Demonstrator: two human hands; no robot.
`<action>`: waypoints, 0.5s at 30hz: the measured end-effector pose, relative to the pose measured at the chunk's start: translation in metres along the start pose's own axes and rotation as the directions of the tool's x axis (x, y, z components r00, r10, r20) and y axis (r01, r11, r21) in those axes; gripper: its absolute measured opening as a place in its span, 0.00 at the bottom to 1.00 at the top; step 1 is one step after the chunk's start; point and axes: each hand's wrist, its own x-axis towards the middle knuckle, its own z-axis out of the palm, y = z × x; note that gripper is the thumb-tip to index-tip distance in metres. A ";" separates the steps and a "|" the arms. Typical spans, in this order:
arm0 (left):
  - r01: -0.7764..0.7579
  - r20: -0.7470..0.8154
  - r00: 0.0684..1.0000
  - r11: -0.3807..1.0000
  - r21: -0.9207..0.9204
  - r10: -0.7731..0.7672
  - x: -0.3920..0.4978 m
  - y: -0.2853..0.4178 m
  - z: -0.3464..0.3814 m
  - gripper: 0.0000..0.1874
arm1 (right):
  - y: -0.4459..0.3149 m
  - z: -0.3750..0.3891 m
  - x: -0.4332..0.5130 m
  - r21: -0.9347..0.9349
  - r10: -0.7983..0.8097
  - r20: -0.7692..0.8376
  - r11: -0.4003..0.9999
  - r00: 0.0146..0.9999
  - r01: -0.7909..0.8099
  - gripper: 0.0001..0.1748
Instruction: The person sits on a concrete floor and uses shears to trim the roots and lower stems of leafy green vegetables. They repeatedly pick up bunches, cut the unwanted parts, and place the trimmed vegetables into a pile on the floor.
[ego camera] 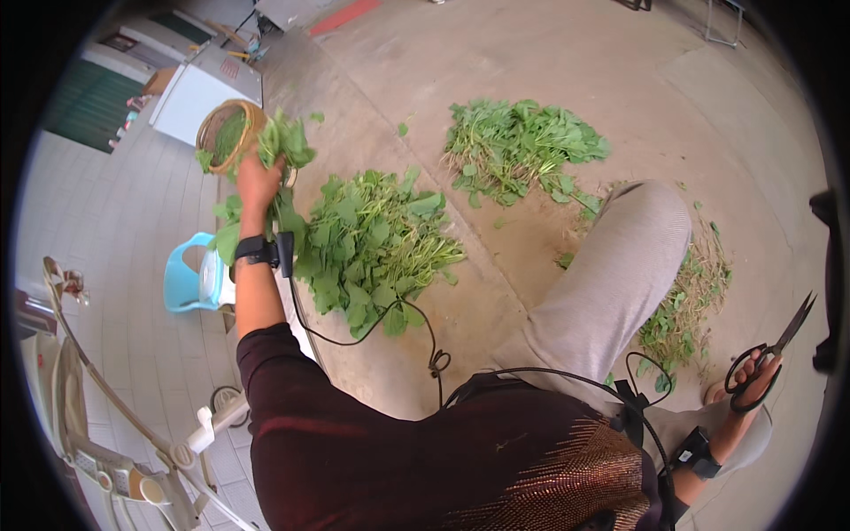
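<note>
Stretched out to the upper left, my left hand (260, 182) grips a small bunch of leafy greens (287, 141). That hand is beside a round wicker basket (256, 121), which has green plant matter inside. Just right of my left forearm, a broad heap of leafy stems (372, 245) lies on the floor. At the far right my right hand (759, 381) holds black-handled scissors (793, 325), their blades pointing up and away from me. The blades look nearly closed.
A second heap of greens (524, 149) lies farther ahead on the concrete floor (597, 73). Trimmed stems and leaves (690, 305) are scattered beyond my leg (611, 279). Left are a blue plastic chair (182, 279) and a folded stroller-like frame (133, 458). A black cable (431, 332) runs from my left wrist.
</note>
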 end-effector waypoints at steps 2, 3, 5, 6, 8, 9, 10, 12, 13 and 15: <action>0.209 0.180 0.953 0.959 0.193 -0.244 -0.044 -0.026 0.043 0.26 | 0.000 0.007 -0.002 -0.028 0.056 -0.067 0.998 0.996 -0.058 0.29; 0.227 0.274 0.919 0.947 0.226 -0.285 -0.069 -0.035 0.069 0.31 | 0.000 0.012 -0.002 -0.045 0.047 -0.037 0.998 0.998 -0.049 0.29; 0.263 0.535 0.774 0.941 0.213 -0.338 -0.121 -0.039 0.122 0.39 | 0.002 0.021 -0.004 -0.078 0.075 -0.080 0.994 0.994 -0.081 0.29; 0.303 0.552 0.748 0.929 0.212 -0.369 -0.134 -0.040 0.141 0.39 | 0.004 0.024 -0.004 -0.127 0.071 -0.081 0.989 0.994 -0.081 0.29; 0.340 0.536 0.755 0.924 0.172 -0.378 -0.134 -0.046 0.150 0.37 | 0.008 0.030 -0.001 -0.107 0.122 -0.102 0.985 0.987 -0.133 0.29; 0.368 0.525 0.754 0.916 0.160 -0.395 -0.129 -0.043 0.147 0.36 | 0.011 0.031 0.000 -0.106 0.146 -0.093 0.982 0.985 -0.155 0.29; 0.314 0.544 0.759 0.933 0.177 -0.358 -0.117 -0.041 0.137 0.35 | 0.012 0.031 0.002 -0.113 0.161 -0.067 0.979 0.985 -0.168 0.29; 0.154 0.613 0.682 0.898 0.411 -0.398 -0.089 -0.026 0.111 0.34 | 0.016 0.030 0.008 -0.141 0.164 -0.075 0.975 0.984 -0.173 0.30; 0.093 0.586 0.674 0.837 0.539 -0.451 -0.077 -0.012 0.102 0.32 | 0.019 0.029 0.011 -0.139 0.175 -0.095 0.972 0.980 -0.187 0.30; -0.018 0.501 0.784 0.793 0.609 -0.367 -0.062 0.024 0.100 0.26 | 0.023 0.028 0.018 -0.103 0.191 -0.080 0.975 0.978 -0.199 0.30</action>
